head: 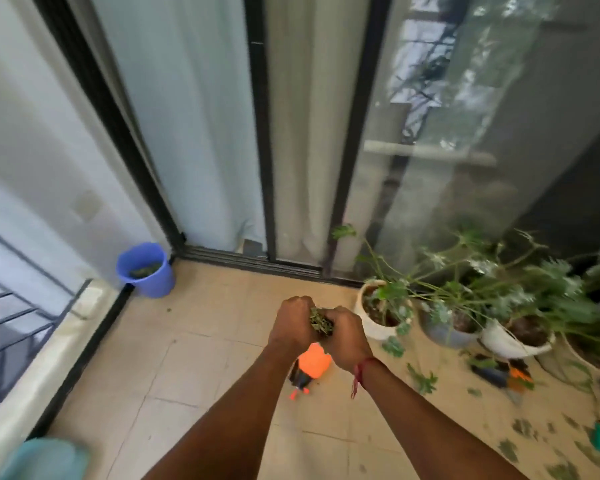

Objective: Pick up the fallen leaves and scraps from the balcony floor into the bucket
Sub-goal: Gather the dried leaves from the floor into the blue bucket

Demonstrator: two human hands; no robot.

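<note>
Item: clump of leaves (321, 321), dull green and crumpled, held above the tiled floor (205, 341) between left hand (293, 320) and right hand (347, 336), the fingers of both curled round it, knuckles up. Probably near weightless, limp and crumbly. It would shed bits if held loosely, so a two-handed squeeze from the sides suits it. Destination: bucket (156, 282), blue plastic, round, smooth-walled, in the far left corner by the sliding-door track, well apart from the hands, green scraps inside. Outstanding: fallen leaves (423, 379), flat and lobed, scattered on matte beige tiles at right, near rounded glazed pots (374, 327). Also: orange spray bottle (313, 363), lying on the tiles below the hands.
</note>
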